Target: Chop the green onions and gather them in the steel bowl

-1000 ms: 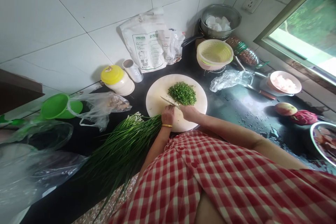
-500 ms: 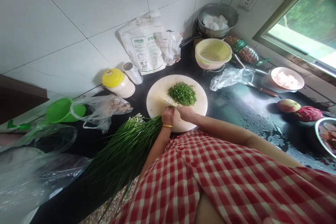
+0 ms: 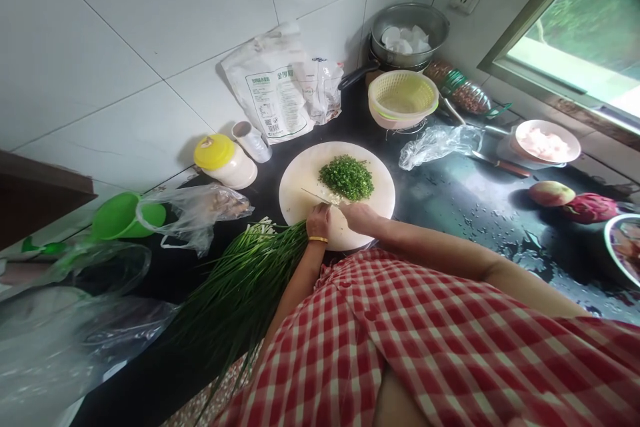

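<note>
A round pale cutting board (image 3: 296, 177) lies on the dark counter in front of me. My left hand (image 3: 318, 221), with a gold bracelet at the wrist, presses closed on chives at the board's near edge. The long green chives (image 3: 240, 280) trail from it over the counter to the lower left, some with white ends. My right hand (image 3: 361, 219) is wrapped round a knife (image 3: 315, 196), its thin blade just beyond my left fingers; the handle is hidden in my grip. Finely chopped chives (image 3: 346, 177) form a heap on the board, with paler bits beside the blade.
Behind the board stand a yellow-lidded jar (image 3: 225, 160), a flour bag (image 3: 275, 97) and a yellow colander (image 3: 403, 99). On the right are a plastic bag (image 3: 440, 145), another knife (image 3: 507, 167), a dragon fruit (image 3: 590, 207) and water drops. A green container (image 3: 117, 215) stands left.
My right hand and the knife have shifted slightly to the right, and the blade stands a little apart from my left fingers. The view has tilted slightly. The heap looks the same.
</note>
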